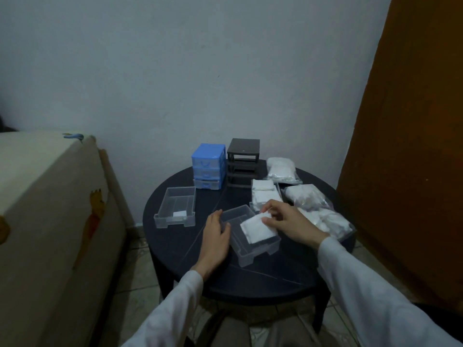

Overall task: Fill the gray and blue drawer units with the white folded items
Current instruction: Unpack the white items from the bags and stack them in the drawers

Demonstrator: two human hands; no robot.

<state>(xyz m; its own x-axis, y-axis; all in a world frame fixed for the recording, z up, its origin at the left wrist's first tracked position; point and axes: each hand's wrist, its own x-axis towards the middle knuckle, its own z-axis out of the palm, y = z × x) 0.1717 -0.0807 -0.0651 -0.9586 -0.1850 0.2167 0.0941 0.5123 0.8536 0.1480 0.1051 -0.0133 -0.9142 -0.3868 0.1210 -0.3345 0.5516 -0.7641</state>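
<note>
**Both hands at the near drawer**

The left hand lies flat, fingers straight, pressed against the left wall of a clear drawer near the front of the round dark tabletop. The right hand reaches in from the right, its fingers curled and pinching the far edge of a white folded item that lies in the drawer's right part. A second clear drawer sits to the left, a small white piece in it. The blue drawer unit and gray drawer unit stand side by side at the back. A third drawer holding white folded items is just beyond the right hand, with bagged white items to its right.
</note>
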